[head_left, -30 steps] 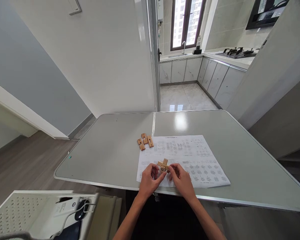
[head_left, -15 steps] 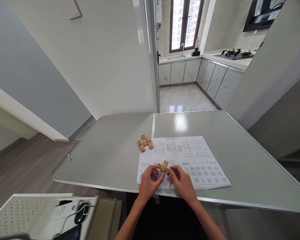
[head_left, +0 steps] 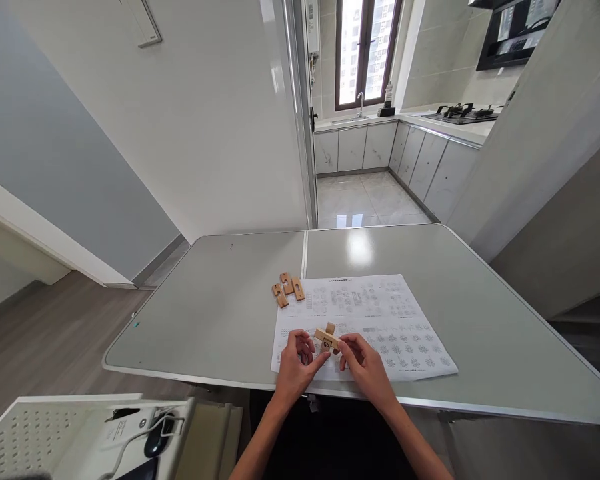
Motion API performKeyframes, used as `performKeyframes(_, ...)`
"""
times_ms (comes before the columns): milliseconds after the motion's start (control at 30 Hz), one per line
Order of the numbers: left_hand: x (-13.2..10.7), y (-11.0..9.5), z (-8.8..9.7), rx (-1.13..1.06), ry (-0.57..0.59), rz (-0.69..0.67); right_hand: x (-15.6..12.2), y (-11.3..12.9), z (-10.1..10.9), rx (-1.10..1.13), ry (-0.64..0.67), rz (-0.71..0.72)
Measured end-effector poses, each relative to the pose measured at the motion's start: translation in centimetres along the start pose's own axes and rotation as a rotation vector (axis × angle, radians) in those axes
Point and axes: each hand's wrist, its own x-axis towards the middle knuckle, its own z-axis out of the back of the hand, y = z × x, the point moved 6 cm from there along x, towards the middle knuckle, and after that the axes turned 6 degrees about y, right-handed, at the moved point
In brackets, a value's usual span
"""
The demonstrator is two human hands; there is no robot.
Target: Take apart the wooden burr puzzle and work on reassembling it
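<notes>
Over the near part of the printed sheet (head_left: 360,307), crossed wooden puzzle pieces (head_left: 327,338) are held up, one bearing a dark mark on its near face. My right hand (head_left: 364,363) pinches their right end between thumb and fingers. Close on the other side is my left hand (head_left: 297,365), its fingers curled but apart from the thumb. The left thumb tip lies at the lower edge of the pieces; I cannot tell whether it touches. Several notched wooden pieces (head_left: 298,289) lie at the sheet's upper left corner.
The sheet carries rows of small diagrams and lies on a grey-green table (head_left: 205,300) with a metal edge. At lower left stands a white perforated basket (head_left: 45,427) holding a cable and a black mouse (head_left: 159,437). A kitchen counter (head_left: 450,133) is beyond the doorway.
My left fingers have moved off the upper left end of the wooden pieces and loosened. The pieces stay in my right hand, slightly turned. The view has shifted a little.
</notes>
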Motion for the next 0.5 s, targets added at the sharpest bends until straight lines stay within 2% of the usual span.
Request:
performKeyframes(367,0.02,-0.67,-0.64,0.162,0.098,-0.058,-0.17,0.86,-0.23,0.018,0.085,-0.002)
performKeyframes(500,0.12,-0.56,-0.63,0.15,0.097,-0.049,-0.11,0.41,-0.03,0.06,0.049,-0.019)
